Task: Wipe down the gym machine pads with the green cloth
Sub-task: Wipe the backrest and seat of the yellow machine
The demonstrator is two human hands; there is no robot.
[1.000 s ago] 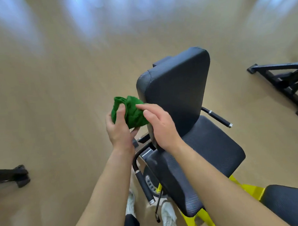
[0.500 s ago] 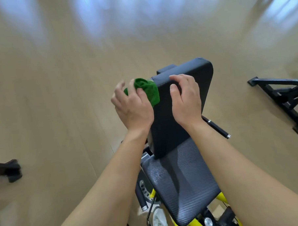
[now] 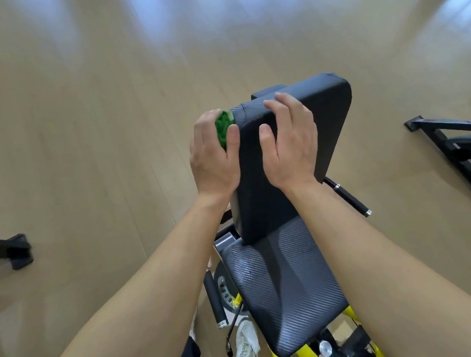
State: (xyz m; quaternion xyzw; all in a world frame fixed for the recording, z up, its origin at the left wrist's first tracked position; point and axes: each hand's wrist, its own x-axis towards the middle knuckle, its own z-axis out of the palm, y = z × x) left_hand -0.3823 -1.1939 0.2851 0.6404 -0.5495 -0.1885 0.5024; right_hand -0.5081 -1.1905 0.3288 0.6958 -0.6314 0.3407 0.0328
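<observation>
left hand (image 3: 213, 157) is clenched around the green cloth (image 3: 223, 128), which is bunched between its fingers and thumb and pressed against the left edge of the back pad (image 3: 290, 159), near the top corner. only a small part of the cloth shows past the thumb. right hand (image 3: 289, 146) holds nothing; its fingers are spread and rest flat on the pad's face, curling over the top edge. seat pad (image 3: 285, 284) lies below, between the forearms.

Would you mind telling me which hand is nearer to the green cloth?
Left. The left hand holds the green cloth bunched against the back pad's left edge; the right hand rests on the pad's top, apart from it.
</observation>
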